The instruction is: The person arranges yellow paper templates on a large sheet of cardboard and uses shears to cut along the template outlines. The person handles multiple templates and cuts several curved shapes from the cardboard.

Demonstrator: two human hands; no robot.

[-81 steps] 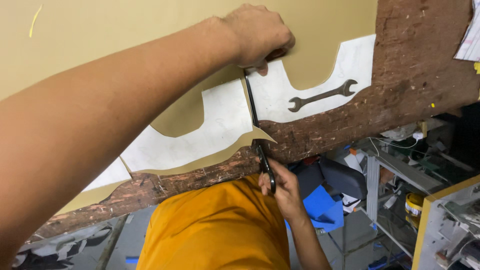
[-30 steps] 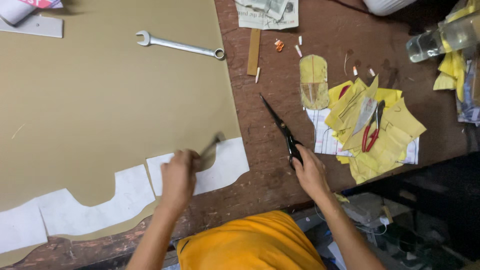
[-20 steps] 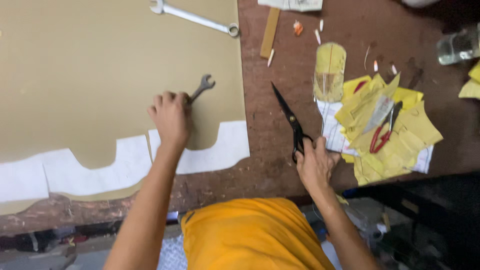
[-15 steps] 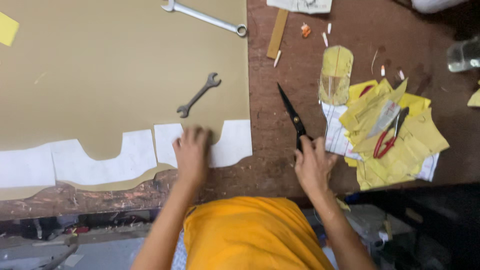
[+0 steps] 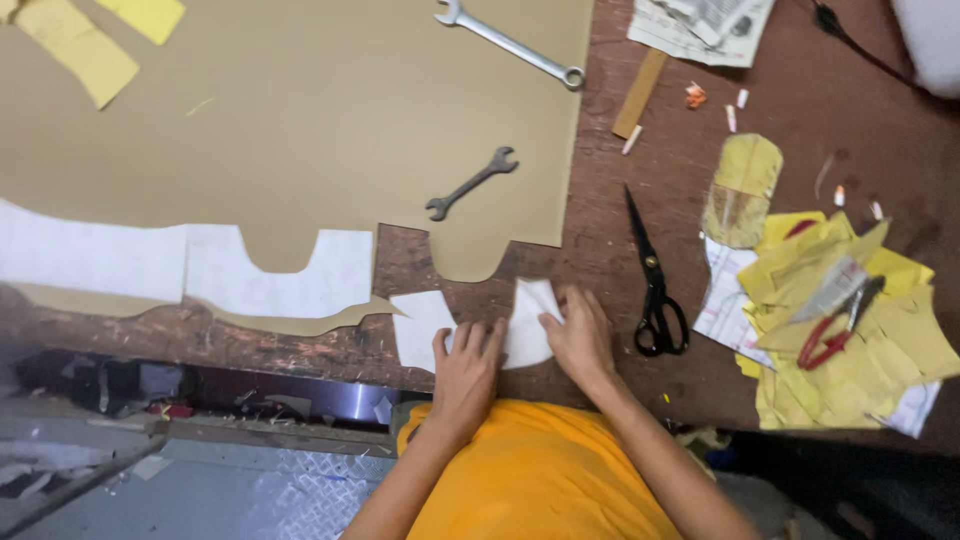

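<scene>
A cut-off white paper piece [image 5: 422, 325] lies at the table's front edge, just below the tan cardboard sheet [image 5: 300, 110]. My left hand [image 5: 468, 368] rests flat on its middle with fingers spread. My right hand [image 5: 580, 335] pinches its right part, whose corner is lifted. Black scissors [image 5: 652, 280] lie shut on the brown table [image 5: 640, 385], just right of my right hand, touched by neither hand. A small dark wrench [image 5: 472, 183] lies on the tan sheet above my hands.
A long silver wrench [image 5: 512, 45] lies at the sheet's top right. More white paper [image 5: 270, 275] is under the sheet's front edge at left. Yellow paper scraps [image 5: 850, 340] with red-handled pliers [image 5: 835, 325] are piled at right. A wooden strip [image 5: 640, 92] lies near printed paper at the back.
My right hand has let go of the scissors, which now lie on the table. My left hand left the small wrench and came to the front edge; both hands are on the white piece.
</scene>
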